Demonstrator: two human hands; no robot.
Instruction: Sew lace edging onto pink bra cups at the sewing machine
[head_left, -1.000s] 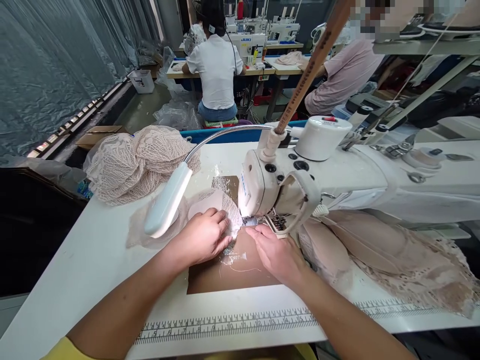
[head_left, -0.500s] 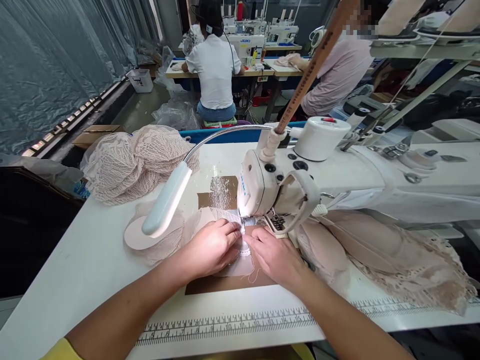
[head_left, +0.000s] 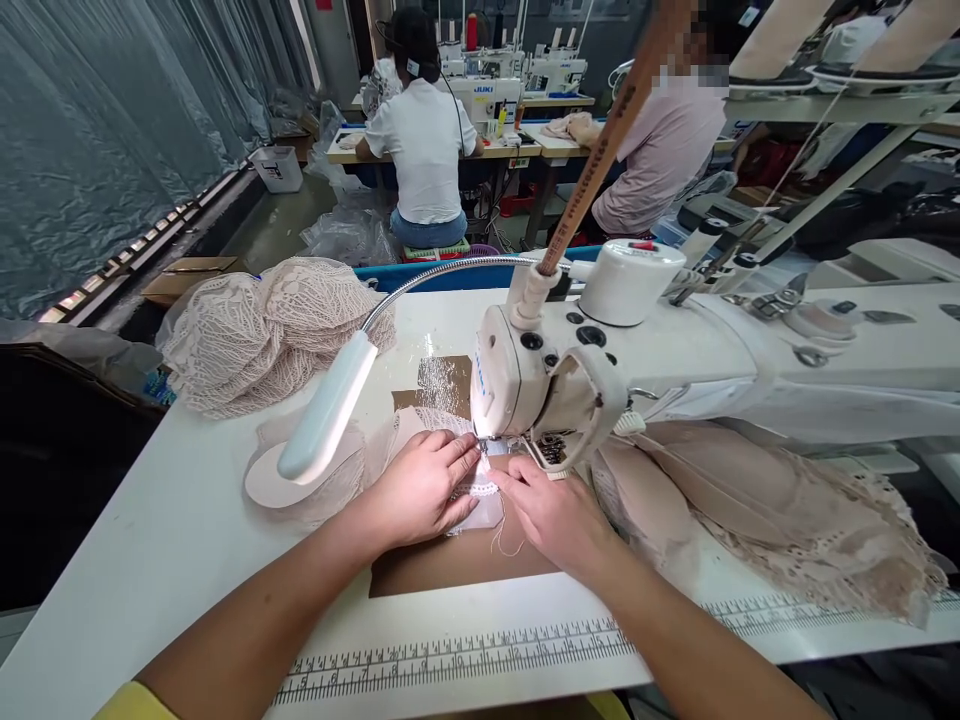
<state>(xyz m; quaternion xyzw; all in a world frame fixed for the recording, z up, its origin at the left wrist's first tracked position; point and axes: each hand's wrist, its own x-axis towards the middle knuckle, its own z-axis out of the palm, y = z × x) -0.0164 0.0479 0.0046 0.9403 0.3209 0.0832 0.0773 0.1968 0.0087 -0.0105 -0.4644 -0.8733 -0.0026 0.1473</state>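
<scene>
My left hand [head_left: 426,488] lies on sheer pale lace fabric [head_left: 409,425], its fingers stretched toward the needle area and its thumb apart. My right hand [head_left: 553,508] is closed at the fingertips on the edge of a narrow white lace trim [head_left: 480,489], just right of my left fingers. Both hands are right in front of the sewing machine [head_left: 517,375], by its presser foot [head_left: 484,446]. Loose thread ends [head_left: 510,545] hang from the work onto the brown board [head_left: 450,565]. The fabric under my fingers is partly hidden.
Left of the machine are a stack of lace pieces [head_left: 274,330] and a lamp [head_left: 328,410] on a bent metal arm. Beige lace cups [head_left: 765,500] lie right. A ruler strip [head_left: 457,660] runs along the front edge. Two people [head_left: 424,150] sit at machines beyond.
My left thumb has moved away from the fingers, and the hand lies flatter. The fabric has shifted slightly toward the needle. The whole view has moved a little.
</scene>
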